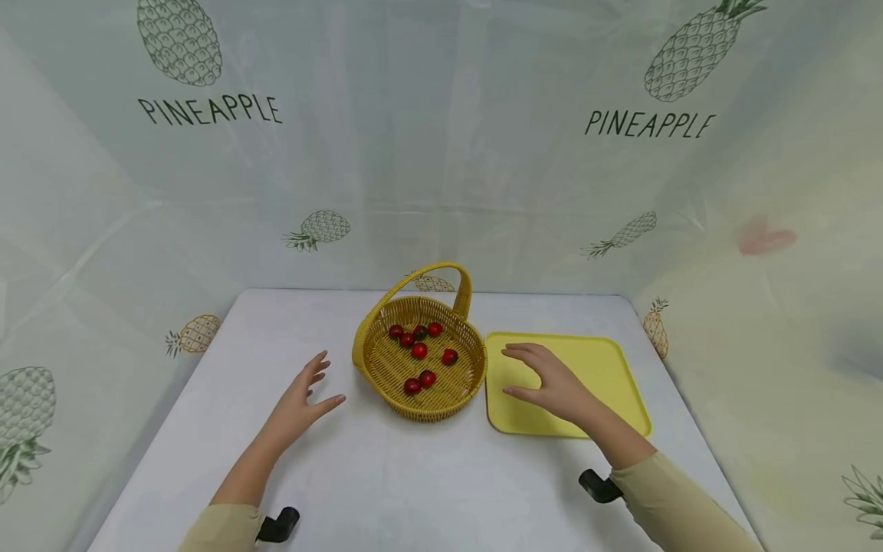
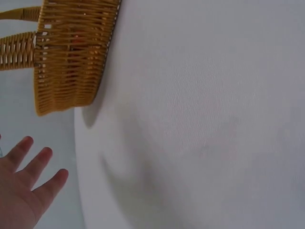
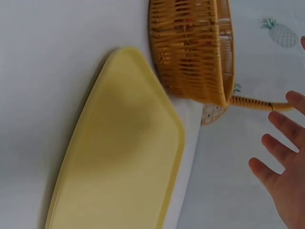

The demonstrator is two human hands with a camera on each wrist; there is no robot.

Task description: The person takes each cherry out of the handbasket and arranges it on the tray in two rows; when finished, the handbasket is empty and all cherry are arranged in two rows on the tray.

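Note:
A round yellow-brown wicker basket with one arched handle stands at the middle of the table, and several dark red cherry-like fruits lie scattered on its bottom. To its left my left hand hovers with fingers spread, holding nothing; the left wrist view shows those fingers apart from the basket wall. My right hand is in the air over the left part of a flat yellow tray, thumb and fingers parted, touching nothing. In the right wrist view its fingers are extended.
The white table ends at a back edge just behind the basket. Around it hangs a pale curtain printed with pineapples. The tray lies close against the basket's right side. A black wrist camera sits at my left sleeve, another at the right.

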